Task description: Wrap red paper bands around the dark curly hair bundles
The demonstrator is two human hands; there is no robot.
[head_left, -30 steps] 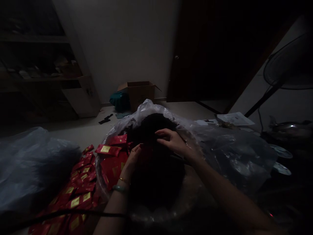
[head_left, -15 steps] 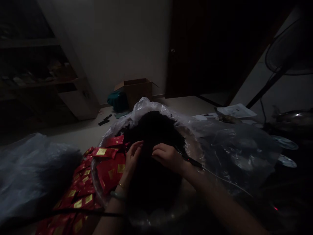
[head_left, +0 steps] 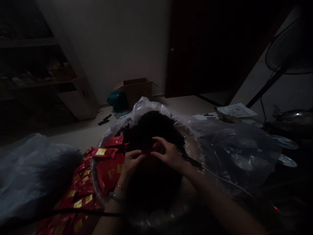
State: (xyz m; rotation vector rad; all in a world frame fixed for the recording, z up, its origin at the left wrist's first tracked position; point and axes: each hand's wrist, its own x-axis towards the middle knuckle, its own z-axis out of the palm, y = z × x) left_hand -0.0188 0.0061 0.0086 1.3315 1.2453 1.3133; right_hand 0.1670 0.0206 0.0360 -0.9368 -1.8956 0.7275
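Note:
Both my hands meet over a heap of dark, loose material (head_left: 154,127) in a round container lined with clear plastic (head_left: 144,105). My left hand (head_left: 132,160) pinches the left side of a small dark red packet (head_left: 147,152), seen only dimly. Thumb and fingertips of my right hand (head_left: 167,153) close on its right side, with the index finger raised in a curve. Red packets with gold labels (head_left: 110,171) lie in the container's left part, and several more (head_left: 78,204) are piled outside its rim. A cabled dark device (head_left: 192,160) sits at my right wrist.
A filled translucent bag (head_left: 36,173) stands at the left. Clear plastic sheeting (head_left: 234,153) spreads to the right, near two small dishes (head_left: 285,142). An open cardboard box (head_left: 138,89) is by the wall; a fan (head_left: 281,52) stands at the far right.
My hands have come closer together, and a dim red packet now shows between them. The left hand has lowered slightly; the right index finger has lifted.

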